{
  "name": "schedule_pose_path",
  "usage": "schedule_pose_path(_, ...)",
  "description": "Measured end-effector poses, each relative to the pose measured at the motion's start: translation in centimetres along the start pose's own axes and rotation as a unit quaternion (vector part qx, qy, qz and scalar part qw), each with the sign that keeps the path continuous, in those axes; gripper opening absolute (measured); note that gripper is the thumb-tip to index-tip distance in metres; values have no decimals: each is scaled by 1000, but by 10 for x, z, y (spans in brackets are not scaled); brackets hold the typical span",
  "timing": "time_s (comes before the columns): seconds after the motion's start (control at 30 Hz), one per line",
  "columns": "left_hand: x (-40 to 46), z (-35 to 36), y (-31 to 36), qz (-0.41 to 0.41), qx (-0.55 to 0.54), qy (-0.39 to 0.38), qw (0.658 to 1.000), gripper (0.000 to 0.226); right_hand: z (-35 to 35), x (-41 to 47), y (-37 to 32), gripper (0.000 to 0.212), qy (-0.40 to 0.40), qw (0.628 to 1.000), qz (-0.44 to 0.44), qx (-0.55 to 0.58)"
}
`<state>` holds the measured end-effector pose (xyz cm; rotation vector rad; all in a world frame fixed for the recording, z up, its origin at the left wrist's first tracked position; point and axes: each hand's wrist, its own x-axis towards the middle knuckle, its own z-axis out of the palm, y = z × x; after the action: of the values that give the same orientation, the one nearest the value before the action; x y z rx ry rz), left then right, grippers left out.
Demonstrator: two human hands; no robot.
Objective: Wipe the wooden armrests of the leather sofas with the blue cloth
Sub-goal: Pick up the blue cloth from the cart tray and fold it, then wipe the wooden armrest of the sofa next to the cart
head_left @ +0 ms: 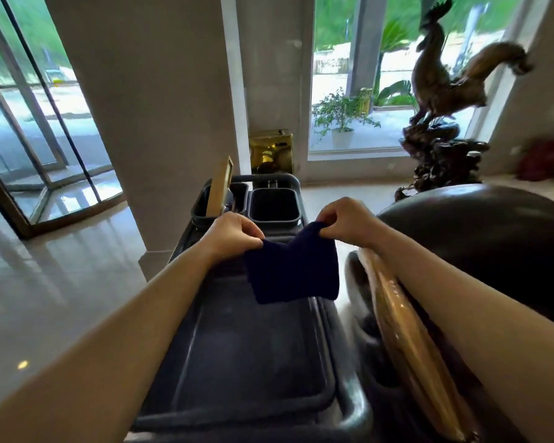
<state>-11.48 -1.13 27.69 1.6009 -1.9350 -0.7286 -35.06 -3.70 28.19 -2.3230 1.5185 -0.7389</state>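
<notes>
Blue cloth (293, 266) | pinched by both hands above cart (237, 346) | risk: sagging fold (loose) slips, missing armrest (406, 340) right of cart

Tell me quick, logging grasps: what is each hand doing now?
Left hand: closed, pinching the blue cloth by a top corner.
Right hand: closed, pinching its other top corner.

You have no text, label, brand, number or sign to read here, neither on the dark cart (243, 346) nor on the gold box (271, 151) behind it.
</notes>
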Motion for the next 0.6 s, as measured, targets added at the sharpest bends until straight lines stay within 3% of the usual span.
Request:
schedule_pose_path(0.27,20,29,110,80,-9,-6,997,10,-106,-38,39,11,49,999,14,-18)
schedule_pose_path(0.6,55,161,213,32,-25,-101,994,10,-186,-95,191,11,-64,998,26,0)
